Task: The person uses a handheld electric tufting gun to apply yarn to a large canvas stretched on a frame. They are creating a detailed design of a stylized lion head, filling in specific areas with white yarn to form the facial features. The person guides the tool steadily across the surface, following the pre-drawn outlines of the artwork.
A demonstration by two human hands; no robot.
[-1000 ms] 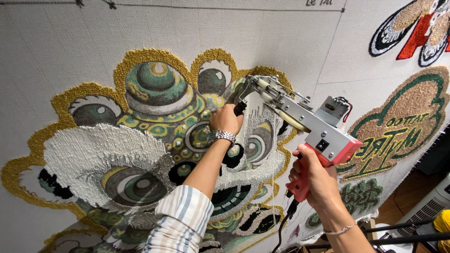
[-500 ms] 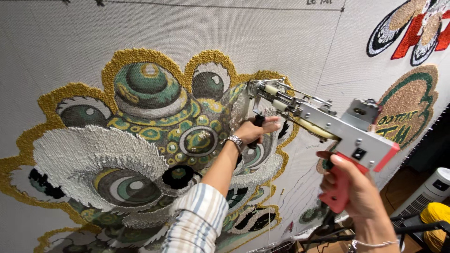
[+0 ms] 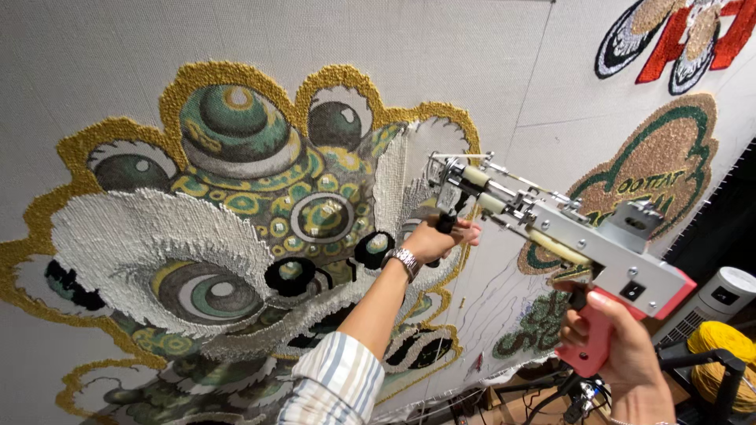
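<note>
Left hand (image 3: 435,240): fingers closed around front grip of tufting gun (image 3: 551,236) | Right hand (image 3: 622,354): fingers wrapped around its pink handle (image 3: 589,346) | Needle end against tufted cloth (image 3: 472,71).

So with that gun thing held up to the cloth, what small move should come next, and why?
Probably ease the tufting gun forward so its tip meets the cloth. The left hand holds the front handle, the right hand the pink rear grip, and the tip sits by an unfilled white patch.
</note>
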